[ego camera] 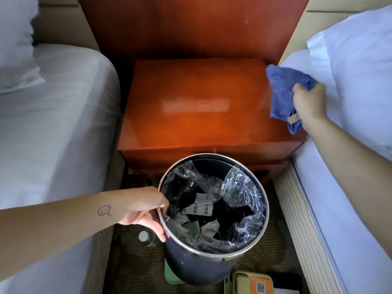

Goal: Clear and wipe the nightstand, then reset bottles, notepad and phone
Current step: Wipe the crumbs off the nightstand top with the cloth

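L hand fingers grip rim of bin; R hand fingers clutch blue cloth at nightstand edge.

Approach the worktop from above or from 6 o'clock. A wooden back panel closes 12 o'clock. The left bed walls 9 o'clock, and the right bed with its pillow walls 3 o'clock, both just beside the worktop. The right grip, clutching a blue cloth, occupies the 3 o'clock edge. The centre and 9 o'clock half give open passage. At 6 o'clock the waste bin, held at its rim by the left grip, fills most of the floor lane. A capped bottle stands at the bin's 8 o'clock and a box at its 5 o'clock.
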